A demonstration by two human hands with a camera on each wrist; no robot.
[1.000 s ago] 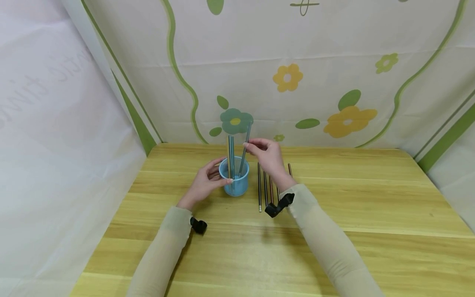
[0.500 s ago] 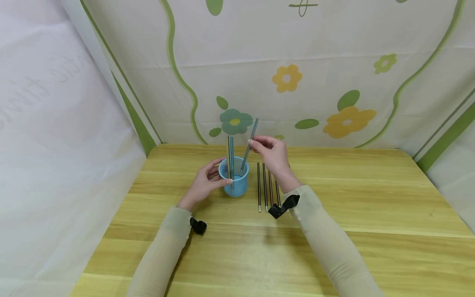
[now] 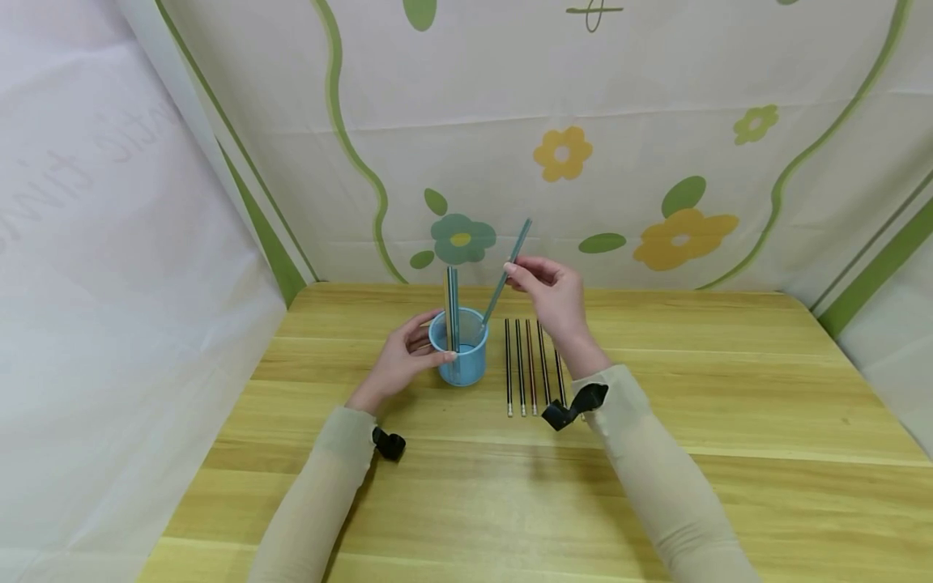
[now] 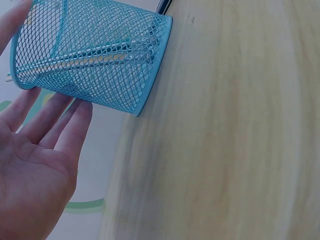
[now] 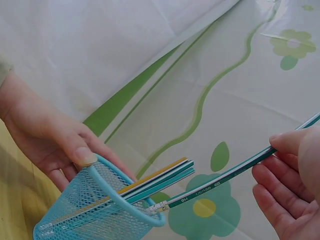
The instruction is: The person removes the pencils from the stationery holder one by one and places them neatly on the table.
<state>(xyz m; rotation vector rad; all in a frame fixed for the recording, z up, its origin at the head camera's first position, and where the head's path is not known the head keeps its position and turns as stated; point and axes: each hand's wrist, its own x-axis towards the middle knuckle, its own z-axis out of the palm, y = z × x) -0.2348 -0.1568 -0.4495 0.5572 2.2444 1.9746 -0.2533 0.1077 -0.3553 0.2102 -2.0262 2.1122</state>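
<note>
My left hand (image 3: 397,358) holds a blue mesh pencil cup (image 3: 468,372) upright on the table, thumb at the rim and fingers along the far side. Inside lean several striped pencils (image 5: 167,175), teal and yellow, eraser ends down. Between thumb and fingers my right hand (image 3: 560,298) pinches a teal-and-white pencil (image 5: 220,183), tilted up to the right. Its eraser end overlaps the near rim of the cup in the right wrist view. To the right of the cup lies a row of dark pencils (image 3: 521,364), eraser ends toward me, partly under my right wrist.
The wooden table (image 3: 692,389) ends at a white fabric backdrop (image 3: 466,146) with printed flowers. Another white sheet (image 3: 131,291) hangs along the left side. A black camera mount (image 3: 576,406) on the right wrist sits low over the dark pencils.
My right hand has moved up and to the right, drawing the pencil's lower end from inside the cup to its rim. The left hand and cup have stayed put.
</note>
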